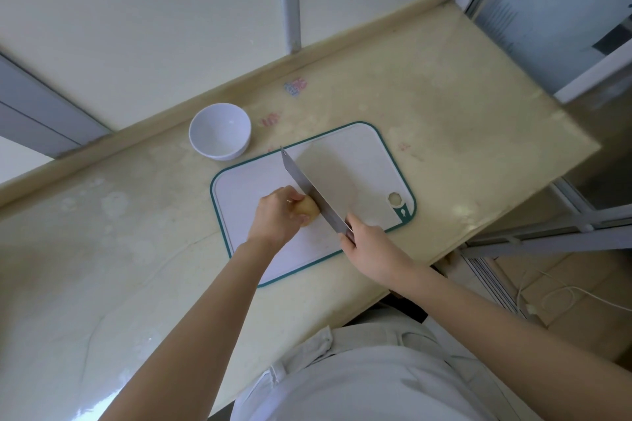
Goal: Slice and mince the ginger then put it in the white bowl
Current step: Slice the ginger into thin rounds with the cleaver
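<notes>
Beige stone counter (102,249), white cutting board (359,161) with a teal rim lying on it at an angle. Ginger (307,210) sits on the board's near-left part, a pale yellow lump, mostly covered by the left hand (277,215). Left forearm comes in from the lower left, nearly straight, wrist slightly raised; the hand arches over the ginger with fingers curled down onto its top and pins it to the board, so only the right end of the piece shows. Right forearm enters from the lower right and crosses the counter's front edge; right hand (367,249) is wrapped round the handle of the knife (307,188), knuckles up, handle almost fully hidden inside the grip, with one finger reaching forward to the heel of the blade. Blade is broad and grey, standing roughly upright with the edge down, tip pointing away toward the board's far-left edge. Its flat left side touches the exposed end of the ginger; can't tell if the edge has entered it. White bowl (220,131) stands upright on the counter just beyond the board's far-left corner, apart from both hands.
</notes>
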`<action>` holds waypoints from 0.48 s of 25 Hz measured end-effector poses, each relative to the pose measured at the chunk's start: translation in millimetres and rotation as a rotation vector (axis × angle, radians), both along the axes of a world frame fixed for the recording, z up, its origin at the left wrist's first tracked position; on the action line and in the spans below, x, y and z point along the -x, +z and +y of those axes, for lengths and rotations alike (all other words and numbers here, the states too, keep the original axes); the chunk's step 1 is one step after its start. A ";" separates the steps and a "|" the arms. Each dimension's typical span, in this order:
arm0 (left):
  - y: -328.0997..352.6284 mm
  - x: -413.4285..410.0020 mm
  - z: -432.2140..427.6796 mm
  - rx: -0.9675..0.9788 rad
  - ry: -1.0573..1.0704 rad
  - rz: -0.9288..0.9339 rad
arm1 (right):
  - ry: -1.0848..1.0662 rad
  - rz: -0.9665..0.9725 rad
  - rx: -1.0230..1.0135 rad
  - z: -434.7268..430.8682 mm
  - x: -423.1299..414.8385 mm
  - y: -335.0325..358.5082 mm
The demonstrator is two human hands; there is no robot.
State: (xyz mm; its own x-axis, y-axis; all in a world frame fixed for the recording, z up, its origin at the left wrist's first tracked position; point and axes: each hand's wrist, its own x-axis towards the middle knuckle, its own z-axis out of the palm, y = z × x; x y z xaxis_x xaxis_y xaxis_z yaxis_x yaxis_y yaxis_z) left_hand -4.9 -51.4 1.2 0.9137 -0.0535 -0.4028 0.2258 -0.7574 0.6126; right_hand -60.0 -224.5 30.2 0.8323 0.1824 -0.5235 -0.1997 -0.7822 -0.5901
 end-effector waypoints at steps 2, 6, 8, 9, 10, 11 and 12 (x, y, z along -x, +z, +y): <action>-0.8 -1.3 3.0 0.015 0.019 0.018 | -0.006 0.000 -0.011 -5.1 7.5 -1.1; -0.9 -1.0 4.1 0.017 0.017 0.018 | -0.021 -0.021 -0.014 -4.3 8.8 -12.8; -1.7 1.2 5.0 0.029 0.031 0.010 | -0.043 -0.036 -0.029 0.3 10.2 -20.4; -2.2 2.0 5.6 0.034 0.039 0.007 | -0.055 -0.035 -0.042 0.8 10.6 -24.2; -2.6 2.9 5.7 0.040 0.045 0.005 | -0.066 -0.029 -0.054 -0.6 11.1 -26.6; -3.2 3.4 5.5 0.046 0.050 0.003 | -0.076 -0.023 -0.062 -3.0 10.6 -26.9; -3.6 4.0 5.3 0.052 0.054 0.002 | -0.081 -0.016 -0.066 -5.5 9.1 -26.0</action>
State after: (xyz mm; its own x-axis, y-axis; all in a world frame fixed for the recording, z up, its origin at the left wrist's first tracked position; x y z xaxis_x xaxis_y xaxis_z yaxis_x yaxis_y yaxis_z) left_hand -8.8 -46.2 -2.4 0.9149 -0.0246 -0.4029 0.2672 -0.7113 0.6502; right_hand -69.2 -230.0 4.2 0.8539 0.1477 -0.4990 -0.2511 -0.7229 -0.6437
